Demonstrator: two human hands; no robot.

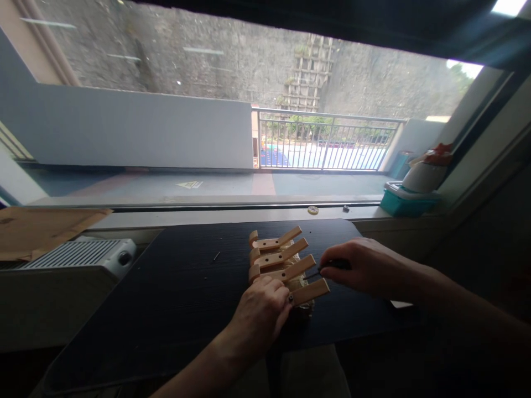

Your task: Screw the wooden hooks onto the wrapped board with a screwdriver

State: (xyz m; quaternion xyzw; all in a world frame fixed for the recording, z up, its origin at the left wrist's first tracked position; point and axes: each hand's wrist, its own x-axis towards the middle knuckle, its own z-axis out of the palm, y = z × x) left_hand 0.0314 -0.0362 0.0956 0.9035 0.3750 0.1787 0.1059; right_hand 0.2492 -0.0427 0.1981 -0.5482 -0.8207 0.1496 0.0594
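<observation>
Several wooden hook-shaped pegs (282, 257) lie in a row on a black table (178, 293), on top of a pale bundle. My left hand (261, 315) is curled on the nearest peg (311, 292), fingers pinching a small dark screw at its near end. My right hand (365, 268) is closed around a dark thin tool, its tip pointing left at the pegs. A loose screw (216, 256) lies on the table left of the pegs.
A window sill behind the table carries a small yellow disc (312, 210), a teal box (404, 202) with a white object on it. A white heater (83, 254) and brown cardboard (37, 229) stand at left.
</observation>
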